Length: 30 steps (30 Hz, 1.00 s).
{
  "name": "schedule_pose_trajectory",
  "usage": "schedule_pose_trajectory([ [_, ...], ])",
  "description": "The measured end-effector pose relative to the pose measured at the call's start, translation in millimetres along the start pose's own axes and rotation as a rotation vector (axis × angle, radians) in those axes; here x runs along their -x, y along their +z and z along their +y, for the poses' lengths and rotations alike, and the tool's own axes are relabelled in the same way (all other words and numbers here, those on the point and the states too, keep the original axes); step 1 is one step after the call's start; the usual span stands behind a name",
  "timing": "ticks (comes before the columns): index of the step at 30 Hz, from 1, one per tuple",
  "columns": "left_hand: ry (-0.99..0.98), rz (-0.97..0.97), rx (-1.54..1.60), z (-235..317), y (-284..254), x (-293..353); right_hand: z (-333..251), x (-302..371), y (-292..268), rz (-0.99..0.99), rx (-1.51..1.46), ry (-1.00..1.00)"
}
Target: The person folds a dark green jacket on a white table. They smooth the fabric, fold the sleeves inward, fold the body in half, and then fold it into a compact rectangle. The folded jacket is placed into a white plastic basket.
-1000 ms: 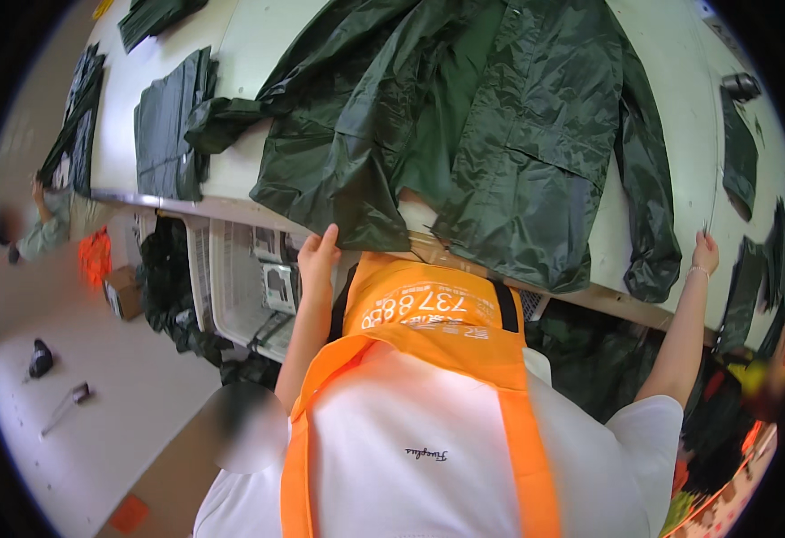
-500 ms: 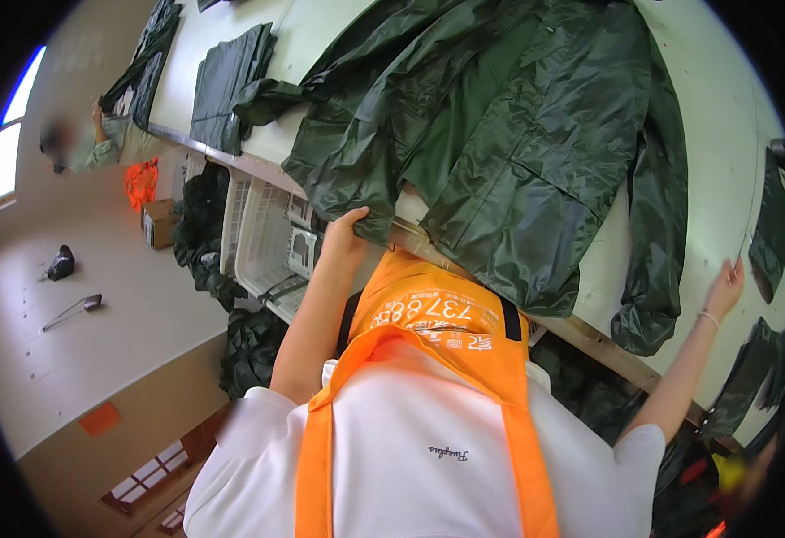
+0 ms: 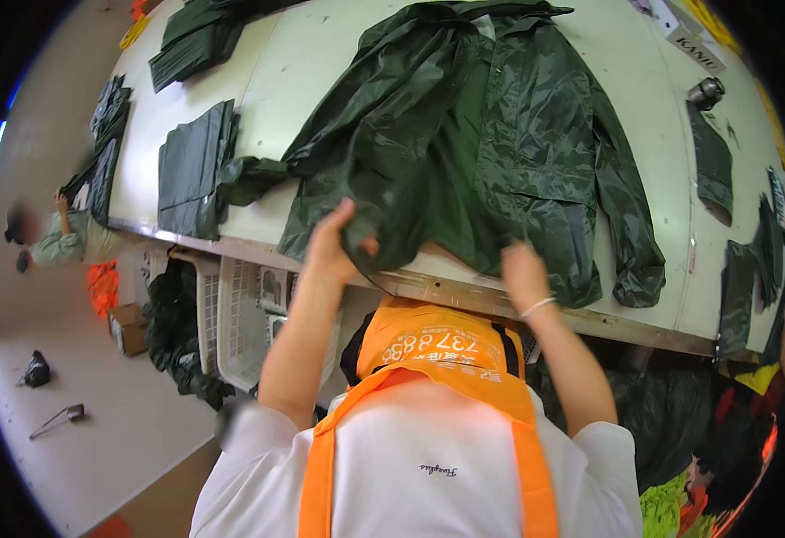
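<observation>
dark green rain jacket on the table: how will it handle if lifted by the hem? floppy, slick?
Likely floppy: the jacket drapes and bunches where the left hand pinches its hem. Probably slick, since the fabric shows a sheen. It looks thin, so likely light, with sleeves trailing.

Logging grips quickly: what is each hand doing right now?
Left hand: closed, gripping the hem of the dark green shiny rain jacket.
Right hand: on the jacket's hem; grip cannot be told.

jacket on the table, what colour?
Dark green, glossy jacket; left hand grips its hem. Head view.
</observation>
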State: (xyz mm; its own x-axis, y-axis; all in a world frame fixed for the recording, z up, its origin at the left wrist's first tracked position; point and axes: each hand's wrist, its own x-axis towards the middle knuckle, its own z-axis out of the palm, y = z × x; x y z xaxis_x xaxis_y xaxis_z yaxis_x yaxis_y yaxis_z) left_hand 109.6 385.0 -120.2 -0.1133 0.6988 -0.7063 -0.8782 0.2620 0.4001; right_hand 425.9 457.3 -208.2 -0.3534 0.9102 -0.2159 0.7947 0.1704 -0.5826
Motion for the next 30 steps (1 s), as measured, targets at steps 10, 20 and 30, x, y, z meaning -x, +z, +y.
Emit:
schedule_pose_trajectory([
  [10,0.682,-0.411,0.326,177,66,48,26,22,-345,0.652,-0.454,0.079],
  [20,-0.46,-0.034,-0.128,-124,27,-40,-59,61,-11,0.362,-0.283,0.139],
  [30,-0.449,-0.136,-0.442,-152,14,-87,-65,68,30,0.625,-0.304,0.089],
])
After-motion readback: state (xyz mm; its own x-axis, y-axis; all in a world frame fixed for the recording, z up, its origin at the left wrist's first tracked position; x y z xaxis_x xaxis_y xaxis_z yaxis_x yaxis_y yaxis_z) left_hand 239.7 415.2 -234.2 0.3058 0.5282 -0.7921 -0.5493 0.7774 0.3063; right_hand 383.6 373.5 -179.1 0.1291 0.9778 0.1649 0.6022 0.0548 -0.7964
